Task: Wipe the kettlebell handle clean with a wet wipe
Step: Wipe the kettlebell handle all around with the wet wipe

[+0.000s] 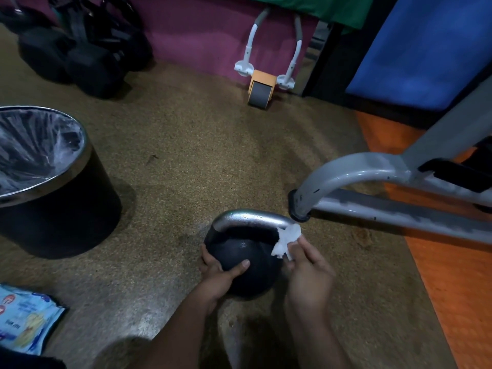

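Ideally, the left hand (223, 272) steadies the round black kettlebell (247, 265) while the right hand (306, 272), pinching the crumpled white wet wipe (286, 239), rubs firmly along the shiny curved steel handle (253, 217).

A gym: rubber floor (202, 145), ab roller (260, 89), bench frame (372, 182).

A black bin (50, 187) with a metal rim and a clear plastic liner is placed on the speckled brown floor (199, 145) at the left. A pack of wipes (24, 320) is laid flat at the lower left edge. An orange and grey roller (259, 90) with two white handles is leaned against the purple wall (202, 30). Black bags (80, 46) are piled at the upper left. A grey metal frame (372, 177) is seen at the right, standing partly on an orange mat (452, 275). A blue pad (426, 49) is located at the upper right.
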